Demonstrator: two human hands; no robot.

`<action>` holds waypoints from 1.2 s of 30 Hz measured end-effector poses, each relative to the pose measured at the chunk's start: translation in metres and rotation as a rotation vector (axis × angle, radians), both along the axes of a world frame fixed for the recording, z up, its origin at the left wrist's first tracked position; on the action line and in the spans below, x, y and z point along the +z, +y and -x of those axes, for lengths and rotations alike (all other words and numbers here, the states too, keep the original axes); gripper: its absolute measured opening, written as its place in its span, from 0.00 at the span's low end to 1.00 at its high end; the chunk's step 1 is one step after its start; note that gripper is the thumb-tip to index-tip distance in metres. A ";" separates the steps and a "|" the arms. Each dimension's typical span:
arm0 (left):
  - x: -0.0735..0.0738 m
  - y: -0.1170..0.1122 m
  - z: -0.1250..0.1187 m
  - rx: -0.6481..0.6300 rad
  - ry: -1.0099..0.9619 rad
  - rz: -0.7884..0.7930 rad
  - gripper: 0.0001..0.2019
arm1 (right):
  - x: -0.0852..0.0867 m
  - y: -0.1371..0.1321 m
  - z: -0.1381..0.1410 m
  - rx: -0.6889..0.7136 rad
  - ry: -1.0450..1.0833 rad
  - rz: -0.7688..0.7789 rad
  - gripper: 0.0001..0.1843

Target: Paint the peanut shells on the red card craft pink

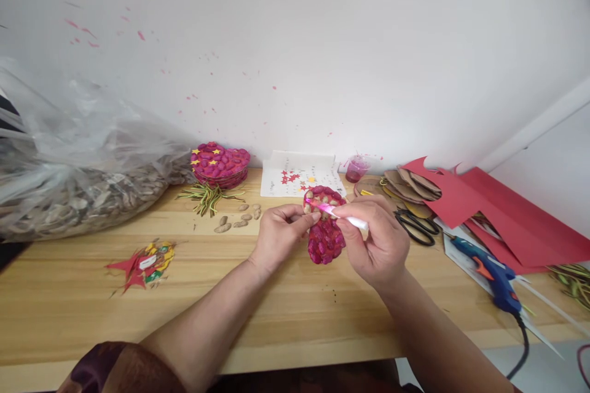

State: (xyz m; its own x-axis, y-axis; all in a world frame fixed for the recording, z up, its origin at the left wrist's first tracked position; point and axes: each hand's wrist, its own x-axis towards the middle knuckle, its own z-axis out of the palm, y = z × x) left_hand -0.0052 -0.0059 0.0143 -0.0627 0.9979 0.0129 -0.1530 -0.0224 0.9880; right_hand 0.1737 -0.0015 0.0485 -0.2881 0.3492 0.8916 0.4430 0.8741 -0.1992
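My left hand [279, 234] is closed on the left edge of a heart-shaped piece [325, 238] covered in pink-painted peanut shells, held upright above the wooden table [286, 313]. My right hand [380, 239] pinches a small brush [343, 216] with a white handle and pink tip, the tip lying across the top of the heart. A few shells near the heart's top look unpainted. A small cup of pink paint [356, 169] stands by the wall behind it.
A stack of finished pink hearts with yellow stars [220, 164] sits at the back, with loose peanut shells [239, 218] and green sprigs [207, 196] in front. A clear bag of shells [69, 178] lies left. Scissors [417, 226], red paper [498, 215], a blue glue gun [491, 273] lie right.
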 end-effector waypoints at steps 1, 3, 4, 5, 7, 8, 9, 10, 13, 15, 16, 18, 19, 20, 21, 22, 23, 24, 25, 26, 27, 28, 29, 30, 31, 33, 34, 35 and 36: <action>0.000 0.000 0.000 0.001 0.003 -0.001 0.18 | 0.001 0.000 0.000 -0.009 -0.009 -0.020 0.12; 0.001 0.000 0.000 0.004 0.005 0.000 0.18 | 0.002 -0.001 0.000 -0.025 -0.020 -0.052 0.12; 0.001 0.000 0.000 0.004 0.004 0.001 0.18 | 0.002 -0.002 0.000 -0.027 -0.022 -0.061 0.13; 0.001 0.000 0.000 0.004 0.002 0.000 0.18 | 0.003 -0.002 0.000 -0.025 -0.021 -0.066 0.13; 0.002 0.000 -0.001 0.005 0.003 -0.004 0.18 | 0.003 -0.003 0.001 -0.009 -0.024 -0.064 0.13; 0.002 0.000 -0.001 0.005 0.006 -0.005 0.18 | 0.004 -0.003 0.001 0.000 -0.030 -0.059 0.13; 0.002 0.000 -0.001 0.007 0.009 -0.005 0.18 | 0.004 -0.003 0.002 0.006 -0.035 -0.054 0.13; 0.002 0.000 -0.001 0.006 0.010 -0.002 0.18 | 0.003 -0.003 0.002 0.007 -0.041 -0.049 0.13; 0.002 0.000 0.000 0.005 -0.014 0.006 0.18 | 0.003 -0.003 0.001 -0.011 -0.041 -0.036 0.13; 0.003 0.000 0.000 0.004 -0.034 0.015 0.19 | 0.003 -0.002 -0.001 -0.027 -0.035 -0.030 0.13; 0.003 0.000 0.000 0.004 -0.038 0.020 0.19 | 0.002 -0.002 -0.001 -0.031 -0.030 -0.026 0.13; 0.004 0.000 0.001 0.003 -0.040 0.027 0.19 | 0.002 -0.001 -0.002 -0.026 -0.017 -0.018 0.13; 0.004 0.000 0.001 0.002 -0.042 0.026 0.19 | 0.002 -0.001 -0.002 -0.019 -0.012 -0.014 0.13; 0.004 -0.001 0.000 0.000 -0.045 0.024 0.19 | 0.001 -0.001 -0.002 -0.011 -0.011 -0.009 0.13; 0.004 -0.001 0.000 -0.002 -0.049 0.021 0.19 | 0.001 -0.001 -0.002 -0.004 -0.012 -0.006 0.13; 0.004 -0.001 0.000 -0.004 -0.054 0.018 0.19 | 0.000 -0.001 -0.002 -0.001 -0.013 -0.004 0.13; 0.004 -0.001 0.000 -0.008 -0.060 0.019 0.19 | 0.000 -0.001 -0.002 0.000 -0.016 -0.003 0.13; 0.003 -0.001 -0.001 -0.010 -0.068 0.021 0.19 | 0.000 -0.001 -0.002 -0.002 -0.014 -0.003 0.13; 0.003 0.000 -0.001 -0.011 -0.077 0.024 0.19 | 0.000 -0.001 -0.002 -0.006 -0.010 -0.002 0.13; 0.003 0.000 -0.001 -0.009 -0.089 0.029 0.19 | 0.000 0.000 -0.002 -0.013 -0.005 0.000 0.13; 0.002 0.001 -0.001 -0.009 -0.102 0.037 0.19 | 0.000 0.000 -0.003 -0.024 0.001 0.004 0.13; 0.002 0.001 -0.001 -0.009 -0.116 0.046 0.19 | 0.000 0.000 -0.003 -0.034 0.007 0.008 0.13; 0.003 0.001 -0.001 -0.008 -0.128 0.057 0.19 | 0.000 0.001 -0.004 -0.042 0.018 0.015 0.13; 0.003 0.001 -0.001 -0.006 -0.139 0.068 0.19 | 0.001 0.001 -0.004 -0.045 0.033 0.028 0.13; 0.003 0.001 -0.001 -0.006 -0.148 0.081 0.20 | 0.001 0.001 -0.004 -0.040 0.051 0.046 0.13; 0.004 0.000 -0.001 -0.009 -0.163 0.097 0.20 | 0.000 0.002 -0.004 -0.013 0.083 0.087 0.12; 0.004 -0.001 -0.001 -0.011 -0.168 0.100 0.20 | 0.000 0.002 -0.004 0.000 0.093 0.102 0.12; 0.004 -0.001 -0.001 -0.016 -0.170 0.102 0.19 | 0.000 0.002 -0.004 0.008 0.098 0.114 0.12; 0.004 -0.001 -0.001 -0.022 -0.171 0.102 0.19 | 0.000 0.003 -0.004 0.010 0.100 0.120 0.12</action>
State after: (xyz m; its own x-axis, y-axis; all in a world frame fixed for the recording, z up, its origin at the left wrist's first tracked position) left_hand -0.0044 -0.0068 0.0180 -0.0336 0.9947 -0.0975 -0.3184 0.0818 0.9444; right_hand 0.1776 0.0012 0.0481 -0.2038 0.4528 0.8680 0.4066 0.8457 -0.3457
